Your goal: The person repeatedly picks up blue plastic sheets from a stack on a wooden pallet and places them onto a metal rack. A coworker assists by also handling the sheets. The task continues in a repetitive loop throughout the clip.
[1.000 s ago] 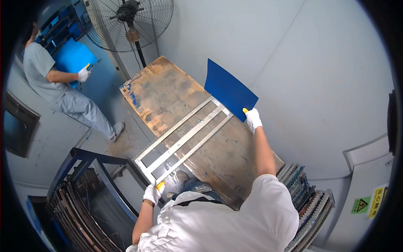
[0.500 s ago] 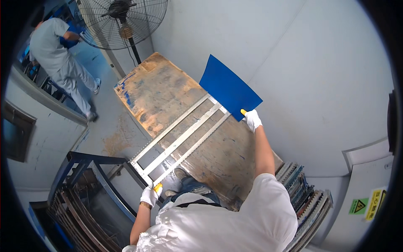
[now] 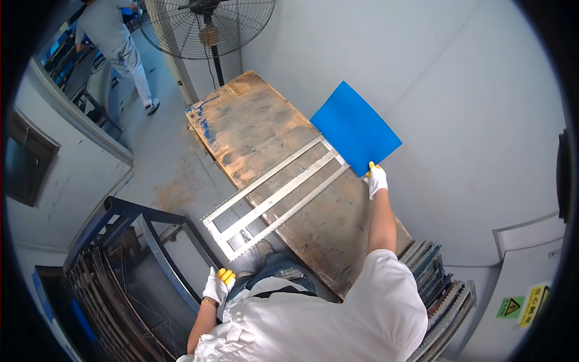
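Note:
A thin blue sheet (image 3: pixel 357 130) extends past the far right edge of the worktable, its lower left edge meeting the far end of a pale slotted frame (image 3: pixel 278 195). My right hand (image 3: pixel 377 179), in a white glove with yellow fingertips, pinches the sheet's near corner. The frame, with long parallel bars and toothed edges, lies across the worn wooden table (image 3: pixel 325 241); its near left end juts over the table's edge. Just below that end, apart from it, is my left hand (image 3: pixel 218 286), gloved alike, fingers loosely bent, thumb apart, nothing visible in it.
Left of me stands a dark metal rack (image 3: pixel 158 241) holding several frames. More toothed frames (image 3: pixel 443 295) are stacked at my right. A caged fan (image 3: pixel 208 27) rises behind the table, and a person in grey (image 3: pixel 114 36) is beyond the doorway. A pale wall (image 3: pixel 458 120) borders the right.
My left hand has let go of the frame's near end and dropped away from it. My right hand still grips the sheet's corner. The person beyond the doorway has moved farther off.

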Demonstrator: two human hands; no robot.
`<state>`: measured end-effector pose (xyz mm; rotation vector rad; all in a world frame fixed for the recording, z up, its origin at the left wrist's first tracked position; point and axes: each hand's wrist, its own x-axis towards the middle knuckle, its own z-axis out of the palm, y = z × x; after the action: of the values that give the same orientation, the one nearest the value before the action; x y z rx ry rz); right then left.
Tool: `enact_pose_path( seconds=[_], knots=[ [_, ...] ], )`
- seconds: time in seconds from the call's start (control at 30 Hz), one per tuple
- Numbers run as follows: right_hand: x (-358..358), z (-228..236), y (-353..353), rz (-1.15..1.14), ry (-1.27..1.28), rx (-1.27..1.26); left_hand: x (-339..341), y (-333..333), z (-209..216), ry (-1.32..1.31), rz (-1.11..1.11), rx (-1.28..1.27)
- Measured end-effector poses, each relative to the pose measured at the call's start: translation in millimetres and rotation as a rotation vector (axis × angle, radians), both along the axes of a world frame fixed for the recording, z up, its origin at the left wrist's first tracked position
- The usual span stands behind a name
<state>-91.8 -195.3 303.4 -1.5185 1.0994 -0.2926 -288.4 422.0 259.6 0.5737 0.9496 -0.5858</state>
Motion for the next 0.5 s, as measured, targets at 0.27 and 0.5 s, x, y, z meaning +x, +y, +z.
enact_pose_path(
  seconds=[0.27,0.5],
  knots=[
    [-66,-7,225,0.188,-0.151,0.280,-51,51,-22,-0.027,0.146,0.000],
    [-67,-28,321,0.414,0.057,-0.262,-95,87,-21,-0.106,0.252,-0.001]
  ],
)
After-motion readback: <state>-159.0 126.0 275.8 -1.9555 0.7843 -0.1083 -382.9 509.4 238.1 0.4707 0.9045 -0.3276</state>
